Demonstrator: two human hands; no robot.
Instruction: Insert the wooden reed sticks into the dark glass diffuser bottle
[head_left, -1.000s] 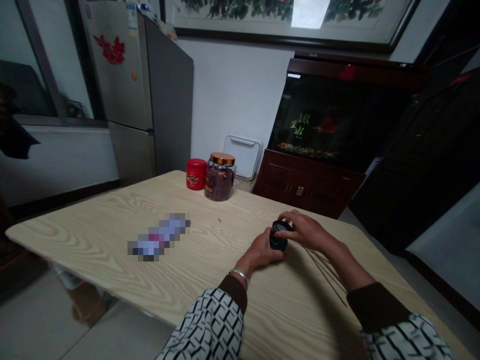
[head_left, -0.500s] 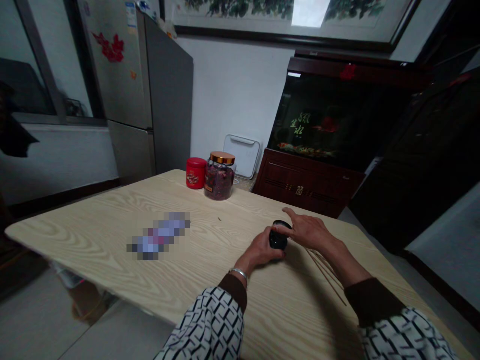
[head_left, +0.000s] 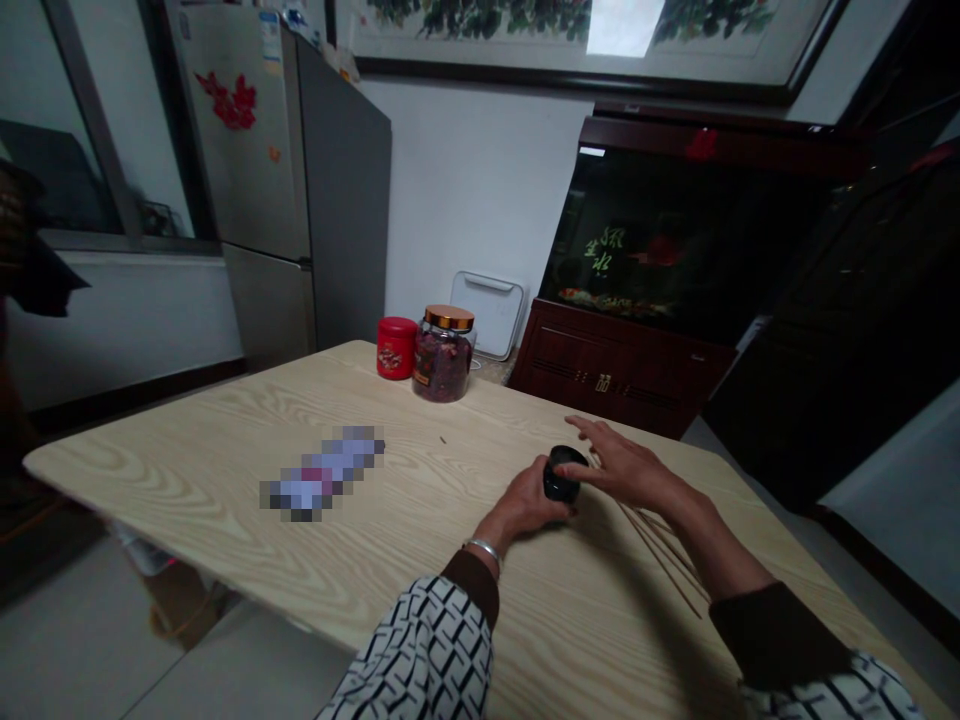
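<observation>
A small, round black cup [head_left: 562, 486] stands on the table, with my left hand [head_left: 525, 500] wrapped around its near left side. Over the cup's far right rim is my right hand [head_left: 626, 465]. Its thumb reaches across the mouth of the cup while the other fingers stretch out, spread apart. What lies inside the cup cannot be made out. Several thin brown sticks [head_left: 667, 563] lie on the table beside the cup, partly hidden by my right forearm.
On the wood-grain table [head_left: 435, 520] stand a red canister [head_left: 396, 350] and a glass jar [head_left: 442, 366] with a copper-coloured lid. A blurred-out item [head_left: 326, 472] lies to the left. Behind the table are a fridge [head_left: 341, 200] and a fish tank [head_left: 645, 240].
The view has shifted slightly. My right hand's fingers have lifted and spread a little above the cup, its thumb still at the mouth. My left hand keeps its hold.
</observation>
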